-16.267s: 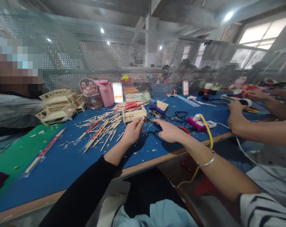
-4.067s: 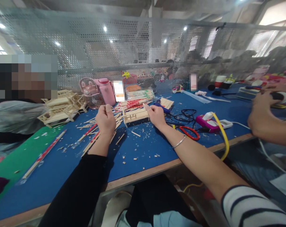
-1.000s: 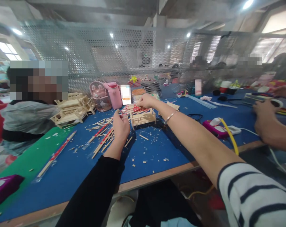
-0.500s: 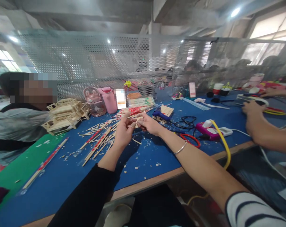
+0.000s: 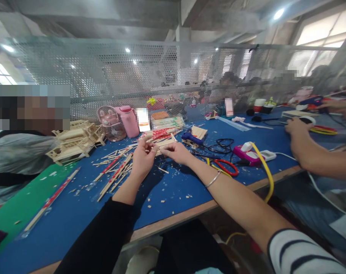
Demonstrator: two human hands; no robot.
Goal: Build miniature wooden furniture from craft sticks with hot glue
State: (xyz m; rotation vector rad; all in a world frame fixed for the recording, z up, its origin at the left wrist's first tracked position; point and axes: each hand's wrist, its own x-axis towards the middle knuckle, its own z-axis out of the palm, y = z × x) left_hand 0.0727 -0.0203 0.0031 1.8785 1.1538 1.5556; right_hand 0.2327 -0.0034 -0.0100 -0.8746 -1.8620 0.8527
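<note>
My left hand and my right hand are close together above the blue table. Both have fingers pinched on a small piece built from pale wooden sticks, which shows between and just behind the fingertips. The fingers partly cover it, so its full shape is hidden. Loose wooden sticks, some in red-marked bundles, lie spread around my left hand. Beyond my right hand rests a blue glue gun, beside a flat stack of pale sticks.
Red-handled scissors and a purple power strip with a yellow cable lie to the right. At left are a wooden stick model, a pink bottle and a seated person. A co-worker's hand is at far right.
The wooden piece has come into clearer view between my hands, and my fingers have shifted on it. The view has turned slightly. At far right, a co-worker's glue gun now shows.
</note>
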